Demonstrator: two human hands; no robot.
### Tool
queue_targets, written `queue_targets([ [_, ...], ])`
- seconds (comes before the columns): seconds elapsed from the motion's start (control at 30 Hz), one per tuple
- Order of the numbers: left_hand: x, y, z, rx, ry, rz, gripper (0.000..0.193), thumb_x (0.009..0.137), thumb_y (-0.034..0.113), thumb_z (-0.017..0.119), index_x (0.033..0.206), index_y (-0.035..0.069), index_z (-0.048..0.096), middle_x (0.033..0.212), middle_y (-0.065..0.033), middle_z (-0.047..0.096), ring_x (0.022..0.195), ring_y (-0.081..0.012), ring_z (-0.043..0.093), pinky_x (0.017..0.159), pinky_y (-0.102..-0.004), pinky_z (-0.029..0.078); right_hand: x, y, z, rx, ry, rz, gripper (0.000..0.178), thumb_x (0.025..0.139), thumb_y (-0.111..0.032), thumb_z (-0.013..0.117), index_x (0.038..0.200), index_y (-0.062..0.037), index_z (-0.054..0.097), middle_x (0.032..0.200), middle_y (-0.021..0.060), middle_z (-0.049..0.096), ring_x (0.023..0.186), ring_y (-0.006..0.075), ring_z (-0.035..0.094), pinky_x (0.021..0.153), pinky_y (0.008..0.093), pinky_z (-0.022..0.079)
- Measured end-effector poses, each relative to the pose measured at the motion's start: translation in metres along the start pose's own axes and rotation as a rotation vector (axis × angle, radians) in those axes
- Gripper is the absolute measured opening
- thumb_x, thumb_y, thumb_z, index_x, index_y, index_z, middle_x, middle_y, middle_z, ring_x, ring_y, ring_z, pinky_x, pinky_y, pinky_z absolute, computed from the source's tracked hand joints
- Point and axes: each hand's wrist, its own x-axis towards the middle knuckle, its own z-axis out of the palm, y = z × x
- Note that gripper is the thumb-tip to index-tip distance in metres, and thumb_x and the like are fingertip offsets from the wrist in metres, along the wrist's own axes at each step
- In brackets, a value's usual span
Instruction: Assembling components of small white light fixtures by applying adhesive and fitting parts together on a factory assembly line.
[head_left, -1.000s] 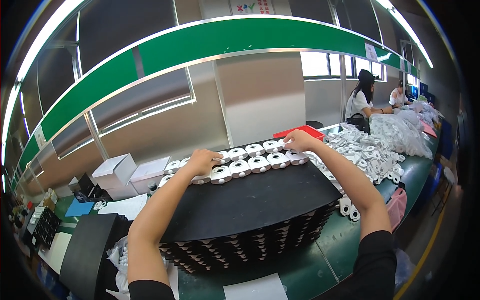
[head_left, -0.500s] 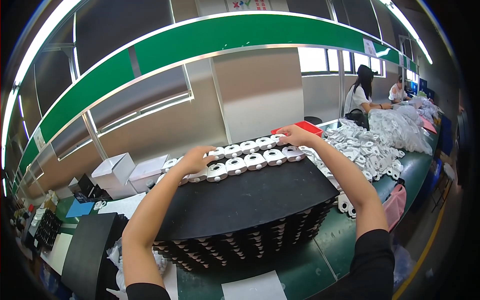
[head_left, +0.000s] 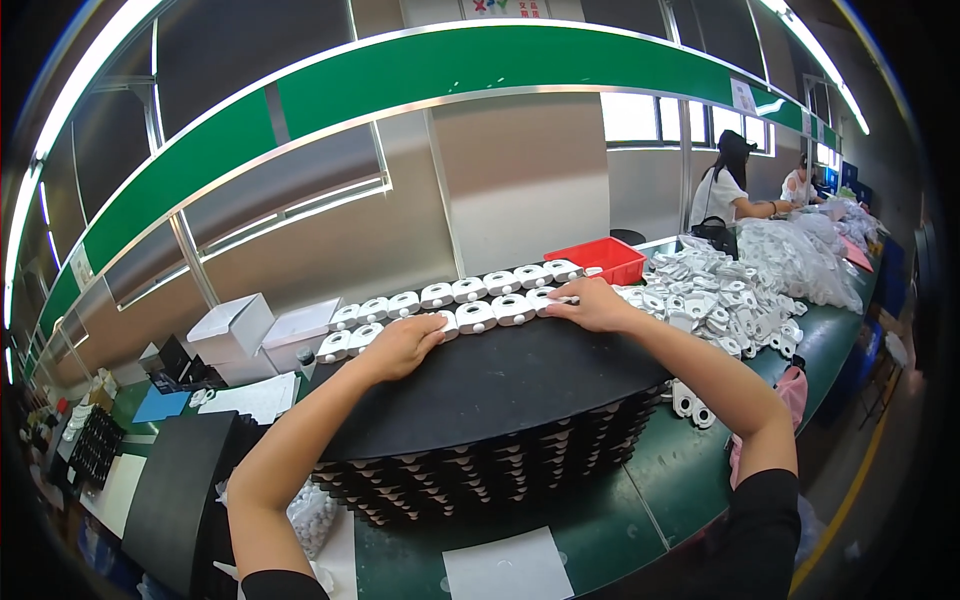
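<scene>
Two rows of white plastic parts with round dark openings (head_left: 475, 318) lie along the far side of a black sheet (head_left: 480, 390). This sheet tops a tall stack of black layers, with white parts showing between them. In the nearer row, my left hand (head_left: 405, 347) has its fingers curled against a part near the row's middle. My right hand (head_left: 592, 305) pinches the part at that row's right end. Several parts sit in line between my two hands. The farther row (head_left: 468, 289) is untouched. My fingers partly hide the parts they hold.
A red bin (head_left: 610, 262) stands behind the stack, beside a large heap of loose white parts (head_left: 710, 300). Clear plastic bags (head_left: 800, 260) and a co-worker (head_left: 730, 185) are farther right. White boxes (head_left: 232, 328) and another black stack (head_left: 180, 490) are on the left.
Both hands have moved from the farther row toward me, onto the nearer row. The farther row's right end and more of the red bin now show.
</scene>
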Motion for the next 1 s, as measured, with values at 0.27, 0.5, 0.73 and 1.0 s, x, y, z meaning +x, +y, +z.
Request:
queue_targets([
  [0.27,-0.012,-0.023,-0.005,-0.018,0.219,0.014,0.041,0.087,0.026,0.048,0.119,0.001,0.045,0.125,-0.0186,0.043,0.118,-0.0315,0.038,0.099,-0.0352,0.029,0.002,0.020,-0.012,0.145,0.110,-0.101,0.048,0.077,-0.035,0.062,0.109,-0.0001,0.056,0.110,0.0180,0.056,0.104,0.0309,0.052,0.089,0.0355,0.039],
  [0.5,-0.089,-0.089,-0.057,-0.110,0.209,-0.686,0.053,0.087,0.035,0.043,0.128,0.002,0.036,0.129,-0.0217,0.039,0.121,-0.0325,0.036,0.099,-0.0354,0.028,-0.041,0.012,-0.052,0.408,0.108,0.141,0.043,0.082,-0.024,0.057,0.114,0.0033,0.050,0.112,0.0152,0.054,0.105,0.0228,0.050,0.089,0.0304,0.038],
  [0.73,-0.103,-0.082,-0.039,-0.500,0.047,-0.564,0.059,0.089,0.035,0.044,0.134,0.003,0.024,0.133,-0.0135,0.034,0.123,-0.0221,0.030,0.101,-0.0310,0.021,-0.047,0.037,-0.024,0.645,-0.001,0.169,0.037,0.085,-0.017,0.052,0.117,-0.0004,0.047,0.106,0.0066,0.054,0.100,0.0133,0.048,0.085,0.0257,0.038],
  [1.0,-0.134,-0.121,-0.020,-0.509,0.261,-0.599,0.068,0.087,0.043,0.045,0.138,0.010,0.016,0.140,-0.0125,0.020,0.128,-0.0250,0.022,0.101,-0.0358,0.021,-0.149,0.131,-0.054,-0.328,0.004,0.363,0.045,0.075,-0.032,0.060,0.109,-0.0026,0.054,0.101,0.0182,0.058,0.098,0.0316,0.054,0.084,0.0389,0.042],
])
